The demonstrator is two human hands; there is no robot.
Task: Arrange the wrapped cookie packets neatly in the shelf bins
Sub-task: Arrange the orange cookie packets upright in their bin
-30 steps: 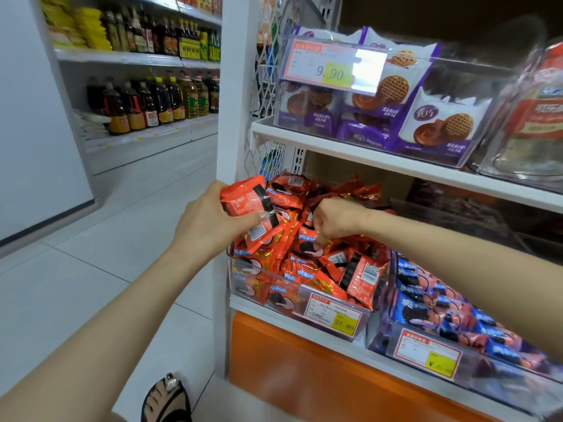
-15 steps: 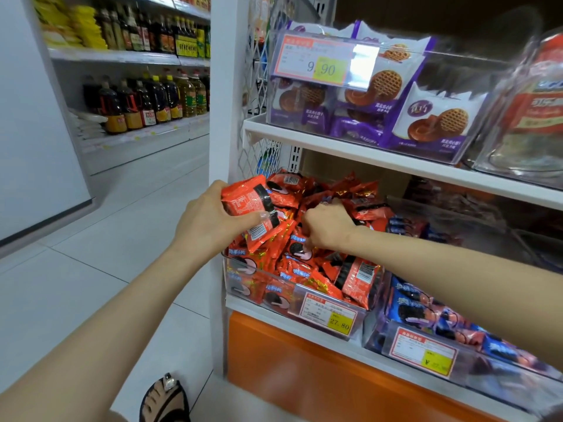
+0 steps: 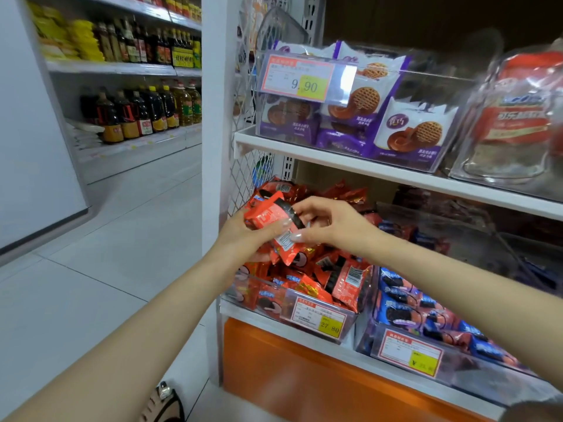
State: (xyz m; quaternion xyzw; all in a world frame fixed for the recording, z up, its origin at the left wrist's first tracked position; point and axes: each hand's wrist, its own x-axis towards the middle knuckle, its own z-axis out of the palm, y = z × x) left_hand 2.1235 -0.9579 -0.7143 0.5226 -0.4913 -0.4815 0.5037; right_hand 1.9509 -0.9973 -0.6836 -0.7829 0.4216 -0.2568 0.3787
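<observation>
Our left grip [image 3: 240, 239] curled round a stack of red cookie packets [image 3: 268, 216], at twelve o'clock from the heaped clear bin [image 3: 283, 303]; at its three o'clock, our right grip [image 3: 332, 226] pinched the stack's edge.

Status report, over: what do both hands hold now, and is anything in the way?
Left hand grips red cookie packets. Right hand pinches them too. Clear bin below heaped, nothing between.

1. A pale tiled floor [image 3: 91, 284] fills the left side.
2. A white pillar [image 3: 213, 132] stands in the middle.
3. Far left, white shelves [image 3: 115, 67] carry dark bottles [image 3: 137, 114].
4. A plain white wall [image 3: 27, 147] closes the left edge.
5. Near right, low, is an orange panel [image 3: 304, 382].
</observation>
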